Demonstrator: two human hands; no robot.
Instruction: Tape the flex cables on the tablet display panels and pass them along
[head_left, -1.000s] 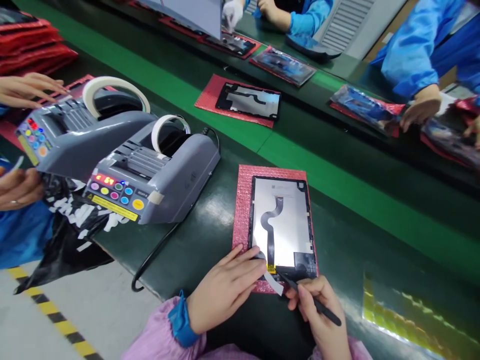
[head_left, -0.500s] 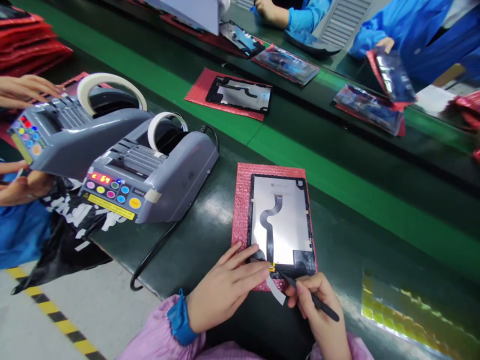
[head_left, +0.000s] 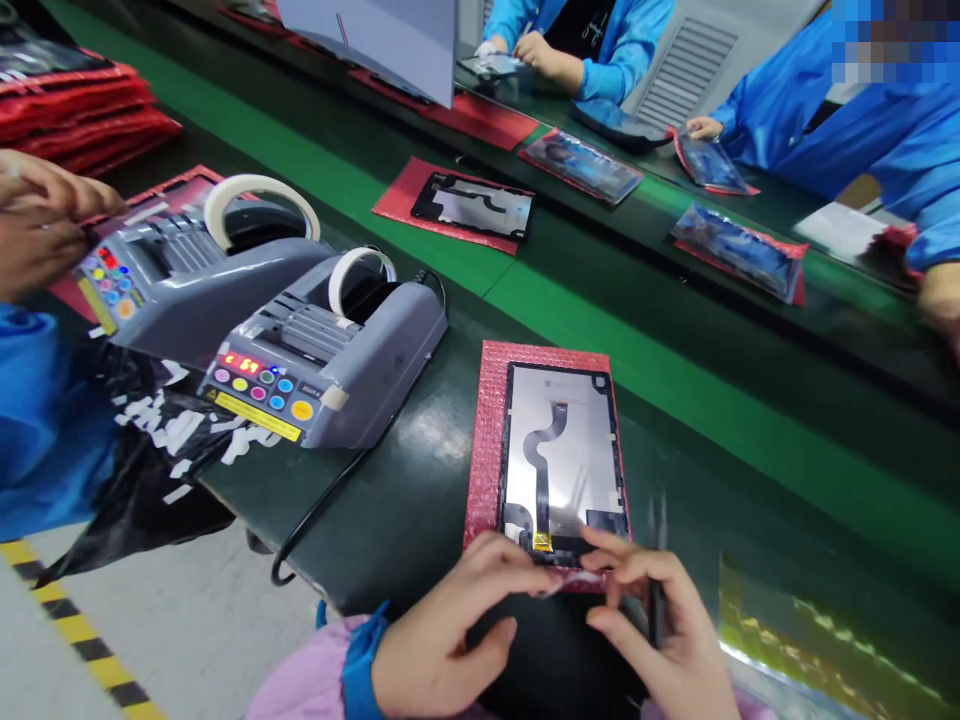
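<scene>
Your dark green bench (head_left: 390, 520) fills most of the scene, with a bright green stripe (head_left: 577, 315) running across it from far left to near right. Grey floor (head_left: 180, 600) shows at near left, marked with yellow-and-black tape (head_left: 82, 635). Co-workers in blue sleeves are seated at the far side and at the left. Two grey tape dispensers (head_left: 375, 370) stand left of your work.

Before you, a red bubble sheet (head_left: 489, 440) lies flat on the bench. The panel (head_left: 581, 450) rests on it, set toward the sheet's right side, silver back up. Its long axis runs near to far, almost straight away from you, with a short edge facing you.

Your left hand (head_left: 465, 625) is at the panel's near edge, thumb spread well away from the fingers; whether the fingertips pinch anything cannot be told. Your right hand (head_left: 660, 630) is closed around a slim black tool (head_left: 658, 605), held roughly upright, its far end blurred.

On the panel, a dark ribbon cable (head_left: 541, 480) bends once and ends nearest you at a yellow tab (head_left: 542, 541). A blurred pale strip (head_left: 555, 586) shows by your left fingertips.
</scene>
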